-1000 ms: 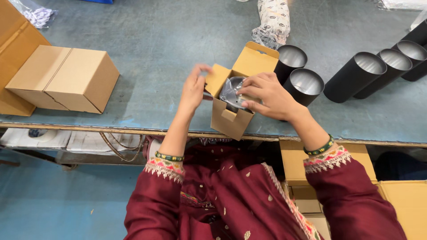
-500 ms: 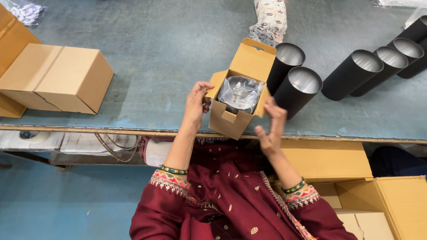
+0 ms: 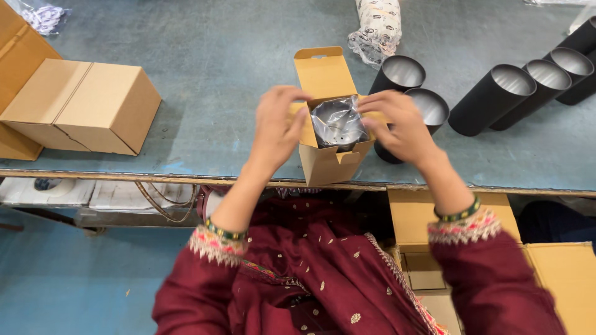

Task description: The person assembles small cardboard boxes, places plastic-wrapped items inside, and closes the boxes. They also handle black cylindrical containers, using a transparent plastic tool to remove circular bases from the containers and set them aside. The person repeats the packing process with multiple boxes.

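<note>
In the head view, a small open cardboard box (image 3: pixel 329 133) was seen standing near the front edge of the blue-grey surface (image 3: pixel 205 37), with its long lid flap raised at the back. Inside it, a dark round part wrapped in a clear plastic bag (image 3: pixel 338 121) sat upright and filled most of the opening. The left hand (image 3: pixel 276 127) was held at the left side of the opening, its fingers bent and closed on the left side flap. The right hand (image 3: pixel 400 121) was held at the right side, its fingers spread a little and laid on the right flap and the edge of the bag.

The step in hand was judged to be the folding-in of the side flaps over the bagged part, which already lay in the box. For the next move, both side flaps would need to be pressed flat before the lid flap could be brought forward and tucked in.

Room was tight on the right: two black tubes (image 3: pixel 410 93) stood just beside the box, touching or nearly touching it, and more black tubes (image 3: pixel 496 99) lay farther right. The box stood close to the front edge, so little margin was left there. To the left, bare surface was open as far as a larger closed carton (image 3: pixel 93 105), well apart.
</note>
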Tool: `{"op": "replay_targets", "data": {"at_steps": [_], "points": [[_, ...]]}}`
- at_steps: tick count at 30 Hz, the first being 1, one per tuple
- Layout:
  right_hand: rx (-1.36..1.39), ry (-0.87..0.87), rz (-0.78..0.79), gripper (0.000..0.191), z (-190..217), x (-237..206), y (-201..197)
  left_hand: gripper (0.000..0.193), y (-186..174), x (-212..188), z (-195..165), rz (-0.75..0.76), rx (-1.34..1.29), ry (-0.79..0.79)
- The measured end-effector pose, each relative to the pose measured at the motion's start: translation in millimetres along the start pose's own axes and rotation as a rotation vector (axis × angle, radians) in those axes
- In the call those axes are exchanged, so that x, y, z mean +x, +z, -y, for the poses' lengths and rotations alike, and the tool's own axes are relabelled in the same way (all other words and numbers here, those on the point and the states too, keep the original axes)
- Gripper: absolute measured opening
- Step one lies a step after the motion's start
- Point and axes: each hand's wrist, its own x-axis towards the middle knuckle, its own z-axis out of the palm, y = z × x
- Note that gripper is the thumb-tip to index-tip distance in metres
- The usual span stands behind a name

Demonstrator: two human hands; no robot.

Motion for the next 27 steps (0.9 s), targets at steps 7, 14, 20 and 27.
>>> {"op": "replay_targets", "data": {"at_steps": [7,14,20,27], "points": [[-0.445,0.023,0.873,0.028,19,76,1,0.026,49,71,-3,1.013,0.547,0.086],[-0.283,-0.194,0.586,0.015,5,60,-35,0.031,72,76,12,1.226,0.480,0.194],[-0.197,-0.272,0.366,0.008,3,40,-57,0.034,70,97,9,1.161,-0.254,-0.236],[-0.237,-0.278,0.318,0.006,6,39,-54,0.037,77,118,-26,1.389,0.652,-0.409]]}}
